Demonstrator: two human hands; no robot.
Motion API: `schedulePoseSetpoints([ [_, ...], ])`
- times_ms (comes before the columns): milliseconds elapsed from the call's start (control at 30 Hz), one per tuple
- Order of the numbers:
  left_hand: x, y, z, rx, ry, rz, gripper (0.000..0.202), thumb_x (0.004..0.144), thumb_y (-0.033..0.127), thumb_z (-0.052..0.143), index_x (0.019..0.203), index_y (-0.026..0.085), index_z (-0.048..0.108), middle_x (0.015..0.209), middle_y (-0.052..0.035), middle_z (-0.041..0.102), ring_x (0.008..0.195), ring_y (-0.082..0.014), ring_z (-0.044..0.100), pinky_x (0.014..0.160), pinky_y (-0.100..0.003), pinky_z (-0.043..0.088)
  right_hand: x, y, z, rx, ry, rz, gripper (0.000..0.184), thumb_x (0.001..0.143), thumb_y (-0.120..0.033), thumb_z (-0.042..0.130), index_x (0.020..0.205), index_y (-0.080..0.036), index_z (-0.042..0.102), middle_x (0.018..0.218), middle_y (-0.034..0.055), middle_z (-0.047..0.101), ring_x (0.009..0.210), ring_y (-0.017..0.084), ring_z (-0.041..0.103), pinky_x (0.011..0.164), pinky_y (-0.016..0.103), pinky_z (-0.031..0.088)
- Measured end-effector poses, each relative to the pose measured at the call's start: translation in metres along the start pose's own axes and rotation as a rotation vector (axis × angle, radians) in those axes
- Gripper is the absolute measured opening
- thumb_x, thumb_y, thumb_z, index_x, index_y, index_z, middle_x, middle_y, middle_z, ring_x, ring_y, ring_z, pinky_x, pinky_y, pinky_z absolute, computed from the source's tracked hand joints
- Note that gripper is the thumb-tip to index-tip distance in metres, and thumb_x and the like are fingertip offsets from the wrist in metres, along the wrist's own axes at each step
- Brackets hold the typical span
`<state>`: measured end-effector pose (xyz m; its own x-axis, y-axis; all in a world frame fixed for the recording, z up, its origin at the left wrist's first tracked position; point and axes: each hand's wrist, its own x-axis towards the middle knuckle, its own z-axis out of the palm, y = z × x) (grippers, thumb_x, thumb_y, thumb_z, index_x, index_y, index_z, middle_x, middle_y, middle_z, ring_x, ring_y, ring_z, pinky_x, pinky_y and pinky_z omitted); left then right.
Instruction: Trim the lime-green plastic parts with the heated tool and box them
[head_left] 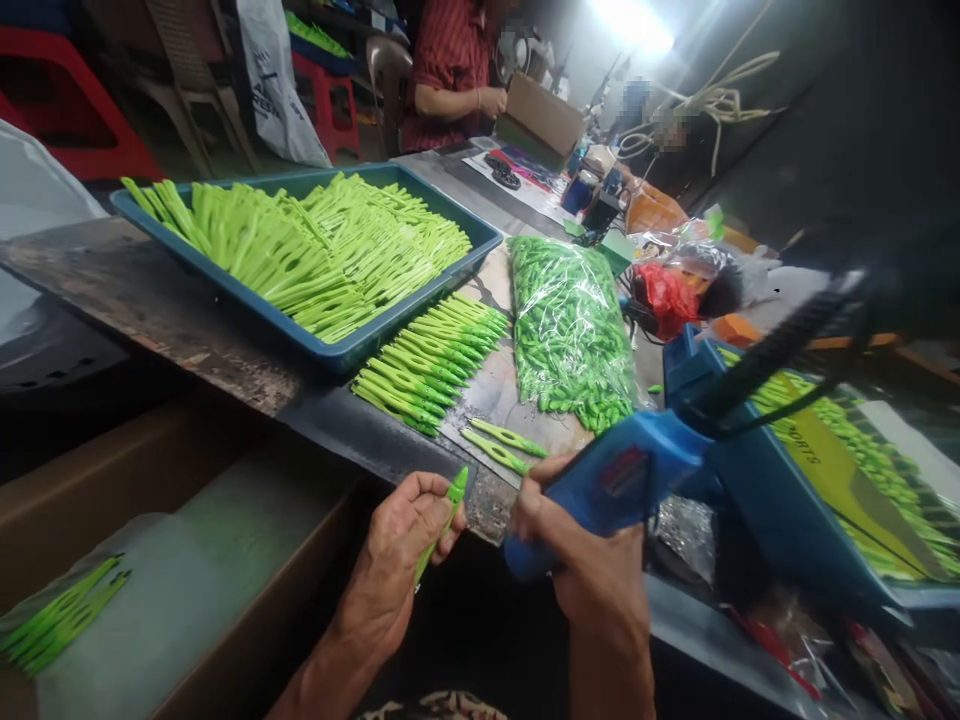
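Gripping green plastic piece (450, 505) in closed left hand (397, 565); long axis slanted up and rightward, tip angled toward blue corded tool (607, 495), held clenched in right hand (592, 560) just beside.

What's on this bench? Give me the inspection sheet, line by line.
surface: worn, stained workbench.
job's things: lime-green plastic pieces in rows, more in a blue tray and a clear bag.
clutter: red plastic bag, cardboard box.
grippers: left hand holds a green piece; right hand grips a blue hand tool.
cables: black cord rising from the tool.
surroundings: seated co-worker, red stool.
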<state>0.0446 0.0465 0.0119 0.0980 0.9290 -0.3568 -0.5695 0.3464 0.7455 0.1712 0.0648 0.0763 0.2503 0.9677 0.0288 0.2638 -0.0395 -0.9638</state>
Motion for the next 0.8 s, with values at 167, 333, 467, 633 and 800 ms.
schedulePoseSetpoints([
  [167,-0.011,-0.003,-0.004,0.164,0.129,0.020,0.018,0.080,0.030,0.057,0.089,0.015,0.052,0.072,-0.0014,0.060,0.058,-0.0087,0.045,0.053,-0.021,0.035,-0.001,-0.007,0.000,0.469,-0.065,-0.083,0.023,0.067,-0.018,0.069,0.083,-0.018,0.053,0.059,-0.0040,0.056,0.044,0.010,0.049,0.045,0.025,0.042],
  [333,-0.014,-0.004,-0.008,0.192,0.197,-0.011,0.024,0.077,0.030,0.060,0.092,0.012,0.055,0.073,-0.0028,0.061,0.058,-0.0088,0.047,0.052,-0.021,0.036,0.000,-0.011,0.003,0.520,-0.046,-0.199,0.020,0.071,-0.013,0.066,0.086,-0.018,0.053,0.060,-0.0034,0.055,0.049,0.010,0.049,0.051,0.026,0.041],
  [467,-0.015,-0.003,-0.011,0.153,0.253,-0.057,0.028,0.072,0.030,0.063,0.091,0.010,0.055,0.074,-0.0049,0.063,0.056,-0.0091,0.049,0.051,-0.021,0.038,-0.001,-0.017,0.009,0.558,-0.071,-0.297,0.019,0.072,-0.009,0.063,0.086,-0.018,0.053,0.064,-0.0034,0.054,0.050,0.009,0.048,0.053,0.026,0.040],
  [633,-0.013,-0.001,-0.008,0.114,0.271,-0.105,0.027,0.067,0.028,0.066,0.084,0.009,0.055,0.070,-0.0052,0.063,0.053,-0.0100,0.051,0.046,-0.021,0.038,0.001,-0.021,0.016,0.553,-0.090,-0.337,0.019,0.073,-0.008,0.061,0.088,-0.018,0.053,0.067,-0.0035,0.054,0.052,0.009,0.049,0.054,0.026,0.041],
  [800,-0.009,-0.001,-0.005,0.073,0.252,-0.153,0.025,0.064,0.028,0.067,0.075,0.009,0.056,0.065,-0.0041,0.062,0.051,-0.0085,0.050,0.045,-0.020,0.037,0.006,-0.021,0.018,0.506,-0.121,-0.333,0.018,0.073,-0.012,0.063,0.087,-0.019,0.052,0.068,-0.0039,0.054,0.050,0.009,0.049,0.054,0.027,0.041],
])
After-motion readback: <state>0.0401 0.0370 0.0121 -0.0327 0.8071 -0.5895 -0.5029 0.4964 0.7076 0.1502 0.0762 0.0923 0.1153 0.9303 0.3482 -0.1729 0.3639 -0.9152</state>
